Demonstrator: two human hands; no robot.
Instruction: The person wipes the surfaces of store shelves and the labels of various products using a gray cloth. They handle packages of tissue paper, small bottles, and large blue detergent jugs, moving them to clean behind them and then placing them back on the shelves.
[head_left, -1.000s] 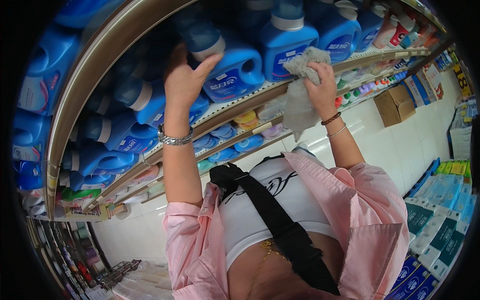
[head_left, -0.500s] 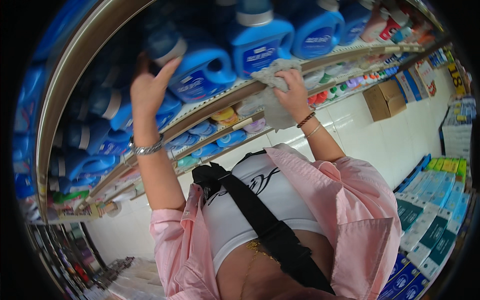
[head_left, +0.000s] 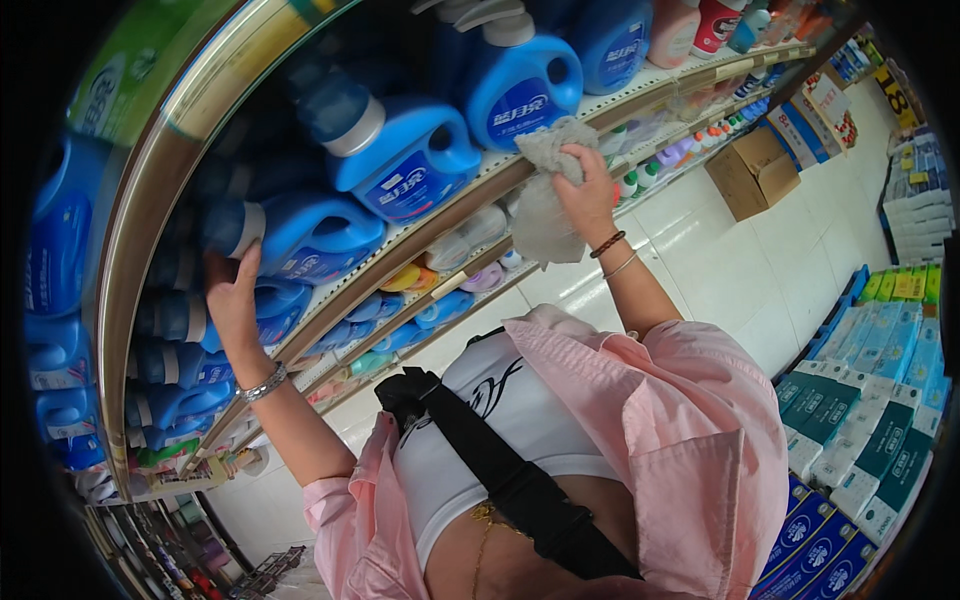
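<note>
The right hand (head_left: 588, 190), right of centre in the upper part of the frame, is clenched on a grey cloth (head_left: 548, 222) — its bunched top sits at the shelf (head_left: 440, 229) edge, just below a blue pump bottle (head_left: 522, 92), and its loose end hangs down in front. The left hand (head_left: 234, 300), left of centre, reaches in to a blue bottle (head_left: 322, 236) that leans on the shelf; its thumb lies against the pale collar of the cap, while the fingers run behind and are mostly hidden, so I cannot tell whether they close firmly around it. Another blue bottle (head_left: 415, 168), with its cap tilted to the left, stands between that one and the pump bottle. More blue bottles fill the lower shelf row at the left, and pink (head_left: 674, 30) and red (head_left: 716, 28) bottles stand at the upper right. A watch (head_left: 263, 382) circles the left wrist; a brown bracelet (head_left: 608, 244) circles the right. An open cardboard box (head_left: 750, 175) sits on the pale tiled floor (head_left: 700, 262) at the right — stacked packs (head_left: 865, 430) fill the lower right.
</note>
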